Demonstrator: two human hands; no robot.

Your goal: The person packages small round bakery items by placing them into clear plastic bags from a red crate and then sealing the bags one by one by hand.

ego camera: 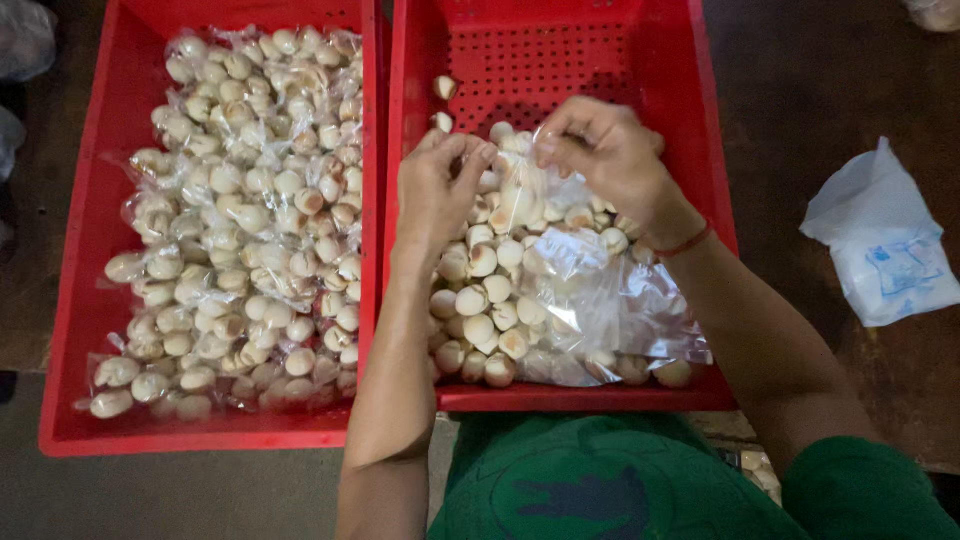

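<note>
My left hand [437, 190] and my right hand [608, 155] meet over the right red crate [560, 60]. Both pinch the top of a clear plastic bag [525, 185] that holds a few small round pale buns. My right wrist wears a thin red band. Below the hands, loose buns [483, 300] lie heaped in the crate beside crumpled empty clear bags [610, 300]. Two single buns [444, 88] rest on the crate's perforated floor further back.
The left red crate [100, 250] is filled with several sealed clear bags of buns [250, 210]. A white plastic bag with a blue patch [885, 240] lies on the dark table at the right. My green clothing fills the bottom edge.
</note>
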